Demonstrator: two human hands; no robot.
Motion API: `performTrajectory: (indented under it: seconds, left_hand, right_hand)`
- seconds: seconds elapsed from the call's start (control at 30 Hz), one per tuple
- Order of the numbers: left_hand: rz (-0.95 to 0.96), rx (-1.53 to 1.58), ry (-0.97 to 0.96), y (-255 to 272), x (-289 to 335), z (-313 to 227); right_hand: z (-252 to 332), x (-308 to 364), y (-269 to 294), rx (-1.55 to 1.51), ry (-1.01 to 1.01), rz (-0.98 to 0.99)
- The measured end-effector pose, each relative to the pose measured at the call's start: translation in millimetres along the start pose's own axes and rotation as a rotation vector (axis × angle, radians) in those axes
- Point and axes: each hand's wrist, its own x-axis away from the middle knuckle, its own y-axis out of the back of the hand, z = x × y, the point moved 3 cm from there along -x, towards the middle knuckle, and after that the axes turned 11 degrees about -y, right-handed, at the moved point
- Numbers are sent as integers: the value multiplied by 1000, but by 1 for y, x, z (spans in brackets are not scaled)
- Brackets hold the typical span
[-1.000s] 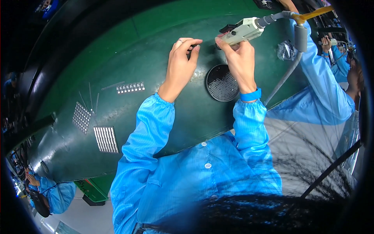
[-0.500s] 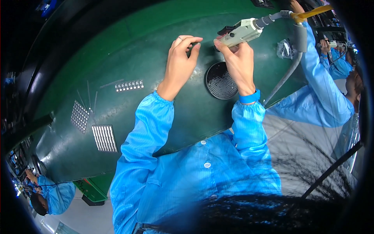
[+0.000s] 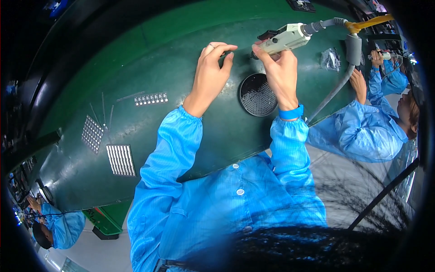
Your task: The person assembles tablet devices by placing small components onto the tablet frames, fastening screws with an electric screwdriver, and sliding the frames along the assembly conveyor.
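Observation:
My right hand (image 3: 282, 77) grips a pale, corded electric screwdriver (image 3: 286, 38) with a black lever. Its narrow front end points left, partly covered by my fingers. A round black dish (image 3: 259, 108) sits just below this hand, its floor dotted with small holes; my wrist overlaps its right side. To the left, my left hand (image 3: 212, 72) hovers over the green table with thumb and forefinger curved and their tips apart. I see nothing held there, though the inner fingers are partly hidden. A short strip of small white-and-black pieces (image 3: 151, 99) lies left of my left wrist.
Farther left lie a dotted sheet (image 3: 92, 134), a black tray with white bars (image 3: 121, 160) and thin loose strips (image 3: 104, 111). A clear plastic bag (image 3: 330, 60) rests right of the screwdriver. Its thick grey cable (image 3: 333, 93) hangs nearby. Co-workers in blue sit at both sides.
The screwdriver and my right hand have shifted slightly right. My left hand has barely moved. The co-worker on the right has drawn an arm back, bringing a hand to the table edge.

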Motion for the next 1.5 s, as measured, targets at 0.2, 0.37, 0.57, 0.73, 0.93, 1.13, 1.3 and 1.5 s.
performTrajectory:
  seconds: [0.2, 0.37, 0.57, 0.73, 0.93, 1.13, 1.3, 1.5]
  left_hand:
    - [135, -52, -117, -8, 4, -9]
    - [343, -115, -159, -27, 18, -19]
    - [411, -6, -193, -30, 12, -19]
    - [219, -294, -149, -27, -5, 16]
    - [182, -417, 4, -47, -21, 16]
    - [338, -502, 209, -52, -52, 17]
    - [644, -515, 331, -57, -75, 12]
    - [366, -356, 103, -39, -30, 15]
  right_hand:
    - [12, 19, 13, -30, -18, 27]
    - [28, 50, 32, -131, -89, 65]
    - [11, 39, 42, -153, -82, 8]
    - [11, 33, 42, -56, -88, -15]
    - [7, 35, 56, -204, -84, -88]
    - [8, 38, 68, -186, -70, -111]
    - [10, 42, 68, -205, -71, -116]
    - [5, 47, 70, -127, -150, -101]
